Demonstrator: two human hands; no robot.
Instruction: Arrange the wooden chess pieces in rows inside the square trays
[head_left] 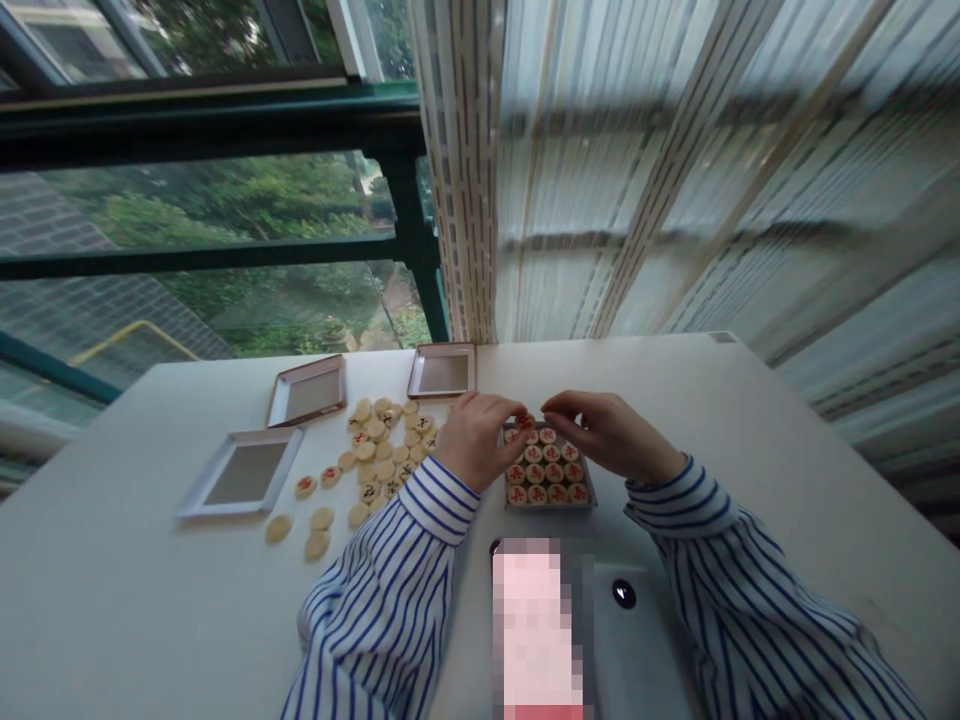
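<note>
My left hand pinches a round Chinese chess piece with a red character, above the back left of a shallow box. Rows of Chinese chess pieces with red characters lie face up inside that box. At the box's back right corner hovers my right hand, its thumb and forefinger curved and slightly apart, with nothing visible between them. Part of the back row is hidden by my hands. Left of the box, loose chess pieces are spread in a pile, partly behind my left sleeve.
Three shallow trays or lids stand at the left and back: a white one, a brown-rimmed one and another. A partly blurred phone-like object and a grey case lie in front on the white table.
</note>
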